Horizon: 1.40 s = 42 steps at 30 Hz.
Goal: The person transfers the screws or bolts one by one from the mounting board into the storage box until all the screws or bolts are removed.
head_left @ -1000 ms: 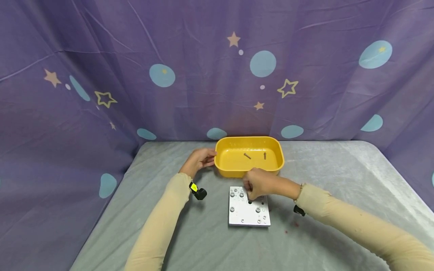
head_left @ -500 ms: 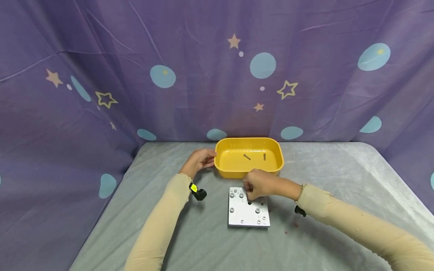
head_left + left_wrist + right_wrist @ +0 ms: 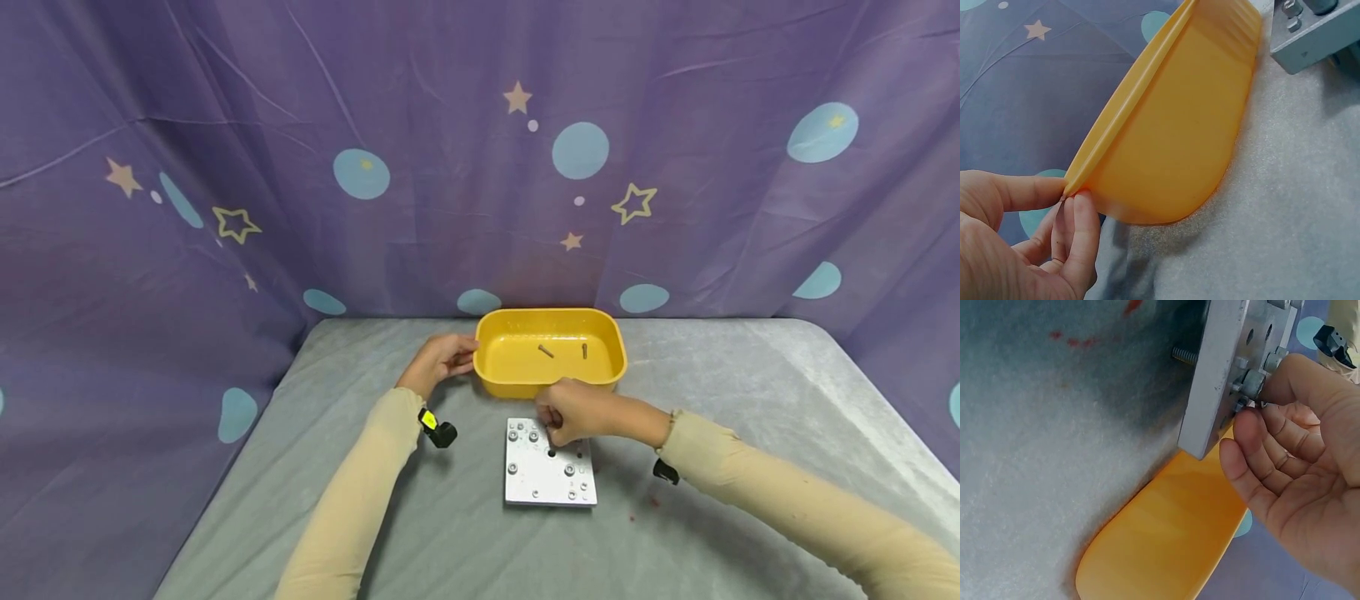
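Note:
My left hand (image 3: 1029, 237) pinches the rim of a yellow plastic bin (image 3: 1166, 137) between thumb and fingers, at its left end in the head view. My right hand (image 3: 573, 411) is over the far part of a metal plate (image 3: 543, 475) with holes and several socket-head bolts. In the right wrist view its thumb and fingertips pinch a small bolt (image 3: 1263, 404) at the plate's face, mostly hidden by the fingers. Close beside them stands a larger bolt head (image 3: 1252, 382). A threaded bolt end (image 3: 1184, 355) sticks out under the plate.
Two loose bolts lie in the bin, one bolt (image 3: 546, 351) slanted and another bolt (image 3: 584, 351) nearer its right side. The bin stands behind the plate on a grey cloth-covered table (image 3: 720, 375). A purple curtain (image 3: 420, 100) hangs behind. Small red marks (image 3: 655, 502) lie right of the plate.
The whole head view has shifted slightly downward in the frame. Both hands keep their places on the bin and at the plate; nothing else visibly differs.

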Each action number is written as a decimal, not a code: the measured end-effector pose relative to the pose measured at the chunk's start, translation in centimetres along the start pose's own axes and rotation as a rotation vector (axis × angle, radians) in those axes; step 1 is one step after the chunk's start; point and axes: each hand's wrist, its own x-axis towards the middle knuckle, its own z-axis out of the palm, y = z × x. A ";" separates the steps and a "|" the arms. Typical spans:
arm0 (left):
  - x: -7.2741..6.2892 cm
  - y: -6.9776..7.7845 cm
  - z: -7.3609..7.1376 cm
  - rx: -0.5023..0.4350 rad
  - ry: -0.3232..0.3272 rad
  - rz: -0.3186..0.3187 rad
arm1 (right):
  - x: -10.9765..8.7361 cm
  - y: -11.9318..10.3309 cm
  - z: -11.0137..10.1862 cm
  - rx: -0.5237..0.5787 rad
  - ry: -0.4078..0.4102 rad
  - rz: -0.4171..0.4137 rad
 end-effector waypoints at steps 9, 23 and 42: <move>0.3 -0.2 -0.1 0.008 -0.004 -0.008 | 0.0 -0.2 0.1 0.008 -0.004 -0.017; 0.2 0.0 0.1 0.004 -0.005 -0.014 | 0.3 -0.6 0.0 0.033 -0.016 -0.017; 0.2 -0.1 0.0 -0.009 0.014 -0.014 | 0.6 0.0 0.2 0.029 0.022 -0.080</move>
